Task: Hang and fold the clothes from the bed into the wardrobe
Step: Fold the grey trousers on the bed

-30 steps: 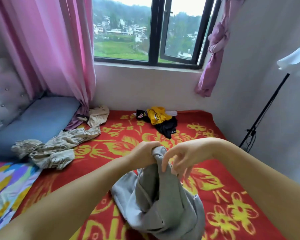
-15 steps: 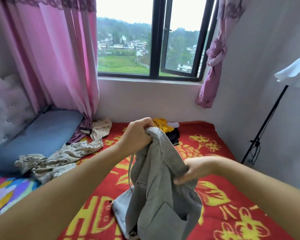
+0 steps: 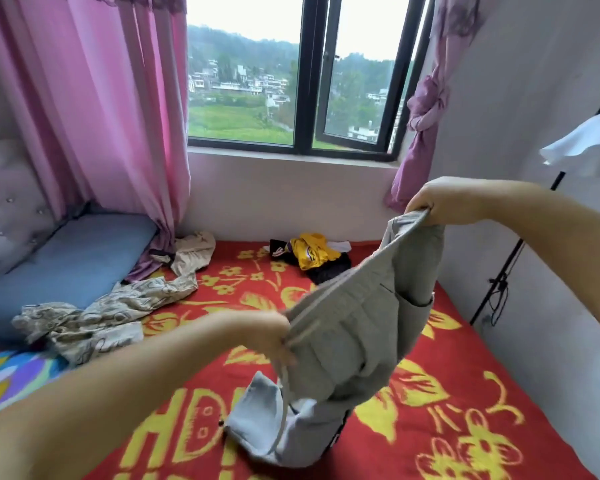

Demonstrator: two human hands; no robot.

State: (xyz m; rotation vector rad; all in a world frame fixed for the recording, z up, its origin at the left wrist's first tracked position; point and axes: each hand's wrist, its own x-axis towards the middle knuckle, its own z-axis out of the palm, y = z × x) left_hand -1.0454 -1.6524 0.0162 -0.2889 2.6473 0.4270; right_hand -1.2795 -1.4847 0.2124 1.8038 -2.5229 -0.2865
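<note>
Red blanket with yellow flowers covers the bed (image 3: 465, 358), which runs up to the wall under the window (image 3: 302, 74). Pink curtain (image 3: 94, 109) hangs at the left above a blue pillow (image 3: 66, 258). Grey trousers (image 3: 354, 327) hang stretched above the bed, lower end resting on the blanket; the left hand (image 3: 267, 334) and the higher right hand (image 3: 437, 202) each keep a closed grip on the waistband. Patterned beige garment (image 3: 97, 317) and a yellow-and-black heap (image 3: 312, 254) lie behind.

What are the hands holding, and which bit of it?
Both hands hold the grey garment by its stretched top band: the left hand grips the lower end, the right hand the raised end. The rest hangs to the bed.
</note>
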